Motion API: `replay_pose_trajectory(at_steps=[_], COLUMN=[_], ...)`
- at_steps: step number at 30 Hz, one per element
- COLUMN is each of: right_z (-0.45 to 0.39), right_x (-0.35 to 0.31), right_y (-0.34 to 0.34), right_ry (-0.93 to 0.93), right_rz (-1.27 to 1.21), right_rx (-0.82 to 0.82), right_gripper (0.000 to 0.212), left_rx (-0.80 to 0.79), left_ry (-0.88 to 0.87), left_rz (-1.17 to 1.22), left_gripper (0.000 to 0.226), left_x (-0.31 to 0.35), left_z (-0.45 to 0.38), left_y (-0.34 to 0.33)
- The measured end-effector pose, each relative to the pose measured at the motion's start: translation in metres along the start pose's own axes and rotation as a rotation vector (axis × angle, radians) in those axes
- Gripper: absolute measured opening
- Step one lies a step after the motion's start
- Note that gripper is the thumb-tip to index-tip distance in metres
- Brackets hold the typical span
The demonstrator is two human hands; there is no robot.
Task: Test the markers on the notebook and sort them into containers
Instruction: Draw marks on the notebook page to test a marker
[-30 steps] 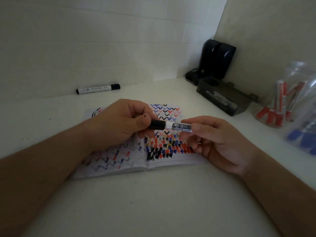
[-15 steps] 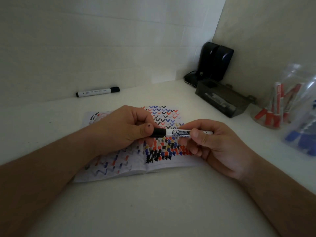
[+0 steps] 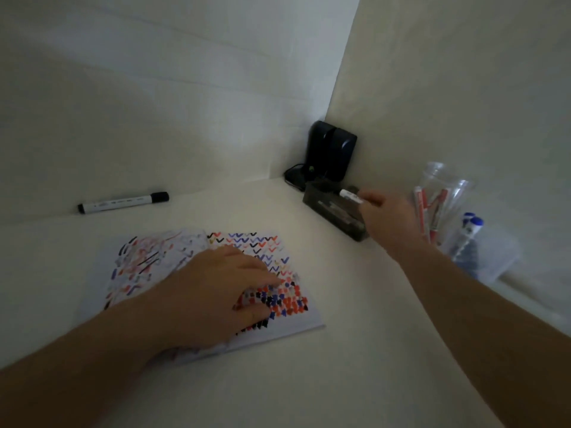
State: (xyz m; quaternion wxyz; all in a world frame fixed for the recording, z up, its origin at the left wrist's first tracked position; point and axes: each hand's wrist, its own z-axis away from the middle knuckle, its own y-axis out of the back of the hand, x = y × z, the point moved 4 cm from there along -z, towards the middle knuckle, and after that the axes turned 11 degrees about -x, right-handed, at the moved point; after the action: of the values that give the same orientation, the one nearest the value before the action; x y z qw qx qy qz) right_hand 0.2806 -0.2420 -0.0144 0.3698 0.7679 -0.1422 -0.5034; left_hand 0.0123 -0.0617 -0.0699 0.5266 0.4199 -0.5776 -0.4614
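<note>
An open notebook (image 3: 148, 257), covered in red, blue and black test marks, lies on the white table. My left hand (image 3: 216, 285) rests flat on its right page with fingers spread. My right hand (image 3: 389, 217) pinches a white whiteboard marker (image 3: 349, 195) and holds it over the dark tray (image 3: 333, 211) near the corner. Another black-capped marker (image 3: 123, 201) lies by the back wall at left. A clear cup with red markers (image 3: 432, 211) and a clear tub with blue markers (image 3: 472, 239) stand at right.
Two black speakers (image 3: 332, 151) with a cable stand in the corner behind the dark tray. Walls close the table at the back and on the right.
My hands have parted. The right hand carried the marker away from the notebook to the dark tray at the back right. The left hand let go and dropped flat onto the page.
</note>
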Motion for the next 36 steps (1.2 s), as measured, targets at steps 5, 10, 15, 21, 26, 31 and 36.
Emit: replay_pose_trajectory(at_steps=[5, 10, 15, 21, 26, 31, 36], right_z=[-0.014, 0.029, 0.101, 0.11, 0.109, 0.111, 0.113], right_x=[-0.008, -0.051, -0.097, -0.09, -0.086, -0.087, -0.097], right_y=[-0.021, -0.042, -0.107, -0.121, -0.111, -0.101, -0.094], right_ry=[-0.037, 0.24, 0.514, 0.622, 0.577, 0.538, 0.551], right_rz=[0.46, 0.411, -0.028, -0.003, -0.081, -0.155, -0.216], right_rx=[-0.119, -0.02, -0.489, -0.498, -0.447, -0.397, -0.37], right_gripper=[0.038, 0.028, 0.029, 0.031, 0.028, 0.031, 0.069], left_rx=[0.005, 0.204, 0.489, 0.29, 0.266, 0.438, 0.808], left_ry=[-0.033, 0.01, 0.534, 0.979, 1.122, 1.013, 0.426], left_rz=[0.007, 0.091, 0.037, 0.058, 0.007, 0.045, 0.038], left_gripper=[0.058, 0.025, 0.038, 0.058, 0.044, 0.028, 0.016], left_x=[0.001, -0.028, -0.121, -0.162, -0.165, -0.155, -0.066], left_z=[-0.002, 0.003, 0.041, 0.059, 0.06, 0.064, 0.057], left_y=[0.001, 0.013, 0.039, 0.035, 0.034, 0.044, 0.086])
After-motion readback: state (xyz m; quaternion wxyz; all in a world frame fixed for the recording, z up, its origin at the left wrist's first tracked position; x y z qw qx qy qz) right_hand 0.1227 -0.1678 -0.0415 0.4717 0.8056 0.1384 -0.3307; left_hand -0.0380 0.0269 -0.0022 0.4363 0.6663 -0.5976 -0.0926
